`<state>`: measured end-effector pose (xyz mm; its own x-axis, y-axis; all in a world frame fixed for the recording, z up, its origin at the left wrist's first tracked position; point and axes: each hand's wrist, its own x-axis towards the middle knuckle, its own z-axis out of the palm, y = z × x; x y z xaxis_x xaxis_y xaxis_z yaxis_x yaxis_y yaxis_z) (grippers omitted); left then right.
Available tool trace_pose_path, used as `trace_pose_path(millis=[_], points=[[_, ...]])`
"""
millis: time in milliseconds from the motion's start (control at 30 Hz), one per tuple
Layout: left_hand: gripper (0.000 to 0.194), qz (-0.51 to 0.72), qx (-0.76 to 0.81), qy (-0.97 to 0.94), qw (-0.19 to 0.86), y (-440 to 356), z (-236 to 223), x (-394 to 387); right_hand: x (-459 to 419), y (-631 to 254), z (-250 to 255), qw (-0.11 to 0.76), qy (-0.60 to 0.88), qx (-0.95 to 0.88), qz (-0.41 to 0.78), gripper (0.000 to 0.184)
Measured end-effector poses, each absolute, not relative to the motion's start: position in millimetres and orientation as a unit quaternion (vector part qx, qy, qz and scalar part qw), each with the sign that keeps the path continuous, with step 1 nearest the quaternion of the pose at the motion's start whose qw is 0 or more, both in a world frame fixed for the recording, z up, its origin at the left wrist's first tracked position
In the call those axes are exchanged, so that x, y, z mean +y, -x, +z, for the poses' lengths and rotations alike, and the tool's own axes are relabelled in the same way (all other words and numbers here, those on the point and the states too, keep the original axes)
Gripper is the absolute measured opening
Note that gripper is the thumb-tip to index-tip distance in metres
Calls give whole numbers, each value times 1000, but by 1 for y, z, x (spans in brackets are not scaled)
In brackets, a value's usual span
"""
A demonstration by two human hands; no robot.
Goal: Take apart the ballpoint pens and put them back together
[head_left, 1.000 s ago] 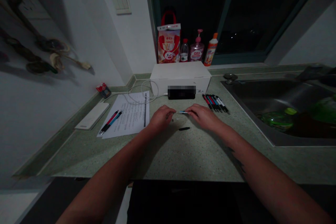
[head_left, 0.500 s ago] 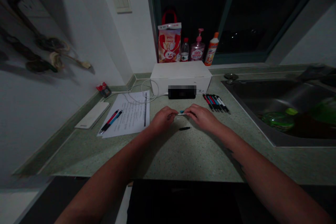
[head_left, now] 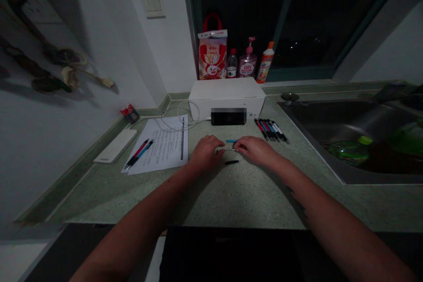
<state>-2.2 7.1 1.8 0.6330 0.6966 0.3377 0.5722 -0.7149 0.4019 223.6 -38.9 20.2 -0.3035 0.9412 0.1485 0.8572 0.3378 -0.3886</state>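
I've got the slim pen refill (head_left: 229,150) between the hands, its long axis running nine to three o'clock. The right hand (head_left: 253,150), at three, is the nearer: thumb and finger look closed in a pinch on that end. Over at nine, the left hand (head_left: 208,150) has its fingertips parted, right by the other end; it's dim, and I can't tell whether they touch it. Just beyond, at twelve, there's the blue pen barrel (head_left: 231,141), lying parallel; at six, the black pen grip (head_left: 231,162). Farther out, the row of pens (head_left: 271,130) sits at two, the phone (head_left: 228,119) at twelve.
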Motion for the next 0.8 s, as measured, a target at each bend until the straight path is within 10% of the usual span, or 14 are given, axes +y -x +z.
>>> trace_pose_path(millis=[600,800], points=[[11,194,410,-885,107,12,8,4,-47,-215,26,160,496,-832,188,10],[8,273,424,-821,266,4,12,-3,-48,-211,28,182,529,-812,165,4]])
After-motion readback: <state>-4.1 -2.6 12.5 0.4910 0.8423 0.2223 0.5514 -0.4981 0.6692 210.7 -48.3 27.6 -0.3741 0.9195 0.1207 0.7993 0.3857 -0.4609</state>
